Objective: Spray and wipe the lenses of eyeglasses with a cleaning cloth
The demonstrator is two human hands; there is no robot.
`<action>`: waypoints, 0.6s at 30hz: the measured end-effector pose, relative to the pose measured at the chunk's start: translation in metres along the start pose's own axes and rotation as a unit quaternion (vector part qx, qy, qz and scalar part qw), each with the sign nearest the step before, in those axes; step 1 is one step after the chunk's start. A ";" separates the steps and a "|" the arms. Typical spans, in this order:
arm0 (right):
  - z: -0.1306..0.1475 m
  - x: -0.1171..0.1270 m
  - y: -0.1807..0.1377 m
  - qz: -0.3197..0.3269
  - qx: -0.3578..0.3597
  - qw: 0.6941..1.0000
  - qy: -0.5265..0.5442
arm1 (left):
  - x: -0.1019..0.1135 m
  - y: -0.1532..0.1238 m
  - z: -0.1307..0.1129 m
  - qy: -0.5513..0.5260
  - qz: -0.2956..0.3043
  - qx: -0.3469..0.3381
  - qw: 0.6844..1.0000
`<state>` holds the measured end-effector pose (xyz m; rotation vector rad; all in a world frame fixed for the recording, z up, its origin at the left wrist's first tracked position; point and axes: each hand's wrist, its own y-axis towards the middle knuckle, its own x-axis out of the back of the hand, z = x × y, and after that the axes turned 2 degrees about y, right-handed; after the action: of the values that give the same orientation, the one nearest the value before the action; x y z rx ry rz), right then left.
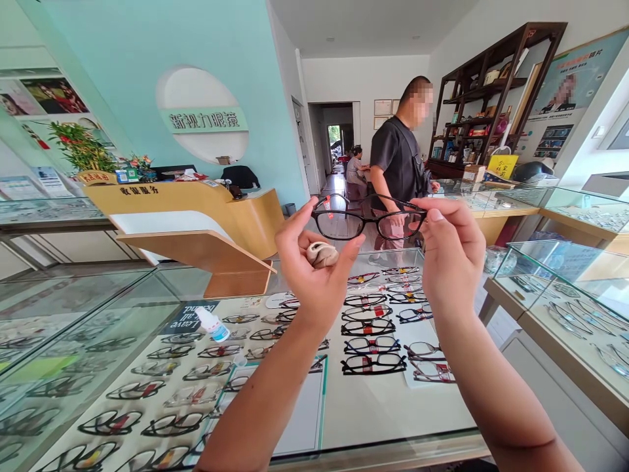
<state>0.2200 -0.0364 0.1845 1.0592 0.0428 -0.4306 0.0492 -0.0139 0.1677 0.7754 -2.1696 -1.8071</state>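
Observation:
A pair of black-framed eyeglasses [369, 221] is held up at about chest height, lenses upright, between my two hands. My left hand [314, 262] grips the left side of the frame with thumb and index finger. A crumpled pale cloth [322, 254] is tucked in that same palm under the curled fingers. On the other side, my right hand [453, 246] pinches the right end of the frame near the hinge. A small red tag shows behind the left lens. Below, a glass display case [393, 410] holds rows of eyeglasses [373, 362].
A small white bottle [213, 326] with a blue label stands on the glass at left. Beyond the case is a wooden reception counter [196, 213]. A person in black [398, 151] stands behind the glasses; another sits farther back. More glass cases [574, 298] line the right.

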 end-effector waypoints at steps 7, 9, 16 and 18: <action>0.010 -0.001 0.001 0.030 -0.092 0.980 0.173 | -0.002 -0.002 0.004 -0.025 0.003 0.005 1.000; 0.012 -0.002 0.002 0.033 -0.097 0.975 0.196 | -0.002 -0.003 0.005 -0.028 0.000 0.005 1.000; 0.004 0.002 0.004 0.012 -0.092 0.981 0.168 | -0.004 -0.001 -0.001 -0.083 0.001 0.029 0.996; 0.002 0.003 0.004 0.013 -0.084 0.984 0.154 | -0.004 0.001 -0.003 -0.098 -0.013 0.027 0.995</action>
<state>0.2244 -0.0374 0.1882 0.9505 0.3351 -0.2316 0.0539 -0.0139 0.1698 0.6651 -2.3494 -1.9186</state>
